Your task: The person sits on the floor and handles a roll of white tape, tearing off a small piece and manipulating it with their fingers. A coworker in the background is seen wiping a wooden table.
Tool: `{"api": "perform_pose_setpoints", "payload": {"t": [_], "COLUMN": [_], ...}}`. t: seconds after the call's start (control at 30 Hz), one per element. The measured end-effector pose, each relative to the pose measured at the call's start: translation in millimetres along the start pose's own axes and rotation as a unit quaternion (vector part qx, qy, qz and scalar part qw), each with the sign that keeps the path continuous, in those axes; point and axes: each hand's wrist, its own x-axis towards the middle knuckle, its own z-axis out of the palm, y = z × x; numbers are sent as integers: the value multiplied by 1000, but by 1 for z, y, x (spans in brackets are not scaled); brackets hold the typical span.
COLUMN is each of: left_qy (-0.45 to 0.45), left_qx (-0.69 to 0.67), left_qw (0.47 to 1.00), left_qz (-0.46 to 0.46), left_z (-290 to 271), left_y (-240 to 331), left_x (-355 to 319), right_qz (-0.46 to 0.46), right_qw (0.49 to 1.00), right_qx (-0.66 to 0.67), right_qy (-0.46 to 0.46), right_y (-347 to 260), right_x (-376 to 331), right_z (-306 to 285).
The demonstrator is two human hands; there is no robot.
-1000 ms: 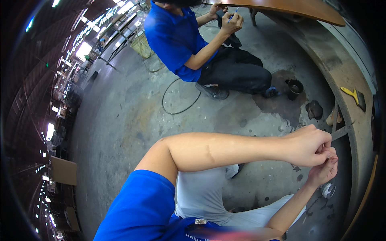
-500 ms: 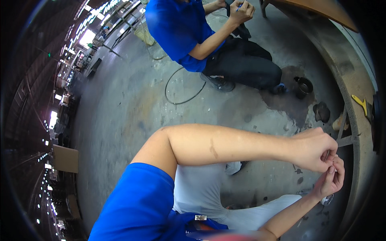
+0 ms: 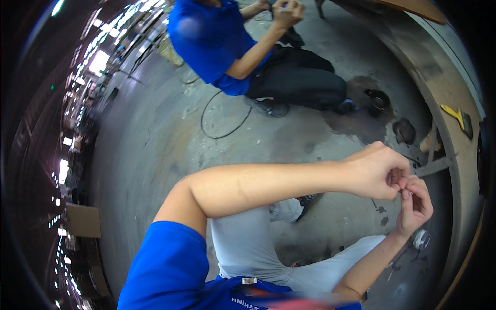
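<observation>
My left hand reaches across to the right with its fingers curled into a pinch. Its fingertips meet those of my right hand, whose thumb and fingers are also pressed together. Whatever sits between the fingertips is too small or too hidden to make out. Both hands are held up in front of a wooden bench frame. On the frame's ledge, beyond my hands, lies a paintbrush with a yellow handle and dark bristles.
A co-worker in a blue shirt crouches ahead, hands raised around a dark piece. A black pot and a dark lump stand on the stained floor. A hose loops near the co-worker; a clear container lies by my right forearm.
My two hands have shifted slightly left and up in the view, fingertips still together. The view has turned a little, so the co-worker and brush appear further left.
</observation>
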Motion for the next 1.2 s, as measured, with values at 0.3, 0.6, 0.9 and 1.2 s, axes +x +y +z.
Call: {"api": "perform_pose_setpoints", "payload": {"t": [0.3, 0.6, 0.9, 1.2], "left_qy": [-15, -15, -10, -33], "left_qx": [68, 75, 30, 17], "left_qw": [996, 997, 999, 999], "left_qz": [-48, -19, -20, 15], "left_z": [0, 7, 6, 6], "left_y": [12, 11, 15, 24], "left_x": [2, 6, 10, 13], "right_qz": [-15, -48, -56, -84], "right_qw": [998, 998, 996, 994], "right_qx": [-46, -30, -44, -43], "right_qy": [47, 39, 48, 50], "right_y": [-11, -14, -22, -28], "right_x": [0, 1, 3, 6], "right_z": [1, 0, 2, -3]}}
